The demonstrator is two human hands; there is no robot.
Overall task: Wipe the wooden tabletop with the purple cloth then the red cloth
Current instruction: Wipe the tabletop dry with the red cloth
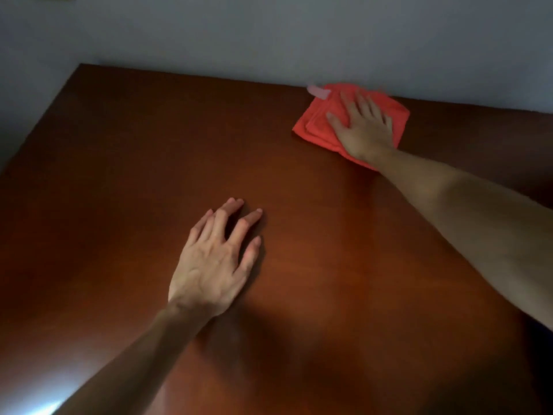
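A folded red cloth [317,122] lies near the far edge of the dark wooden tabletop [134,160], towards the right. My right hand [363,127] presses flat on it with fingers straight and spread, arm stretched out across the table. A pale tag [318,91] sticks out at the cloth's far left corner. My left hand [215,262] rests palm down on the bare wood in the middle, fingers loosely spread. The purple cloth is out of view.
A plain grey-blue wall [269,34] runs right behind the table's far edge. The table's left edge slants from the far left corner towards the near left. A bright glare patch [36,390] lies on the wood at the near left.
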